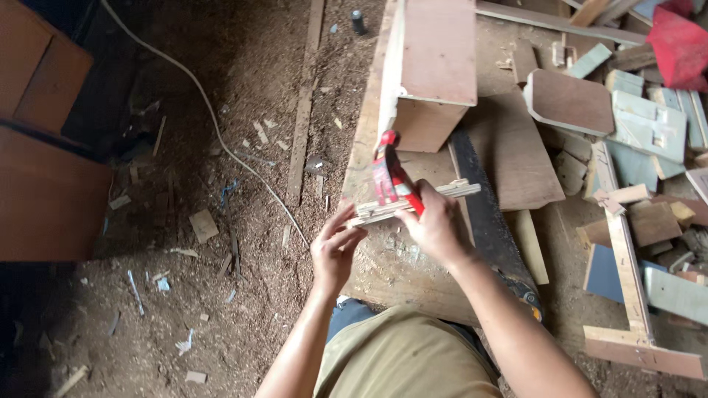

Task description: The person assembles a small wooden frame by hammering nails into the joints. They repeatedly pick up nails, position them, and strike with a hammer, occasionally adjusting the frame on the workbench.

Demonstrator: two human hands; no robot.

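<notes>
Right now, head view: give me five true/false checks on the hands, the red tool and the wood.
1. The right hand grips a red tool. True.
2. The left hand is on the end of a bundle of thin wood strips. True.
3. The strips lie on a metal tray. False: they sit over a wooden board.
4. A white cable runs across the sawdust floor. True.
5. The plywood box is in the left hand. False: it stands on the board beyond both hands.
</notes>
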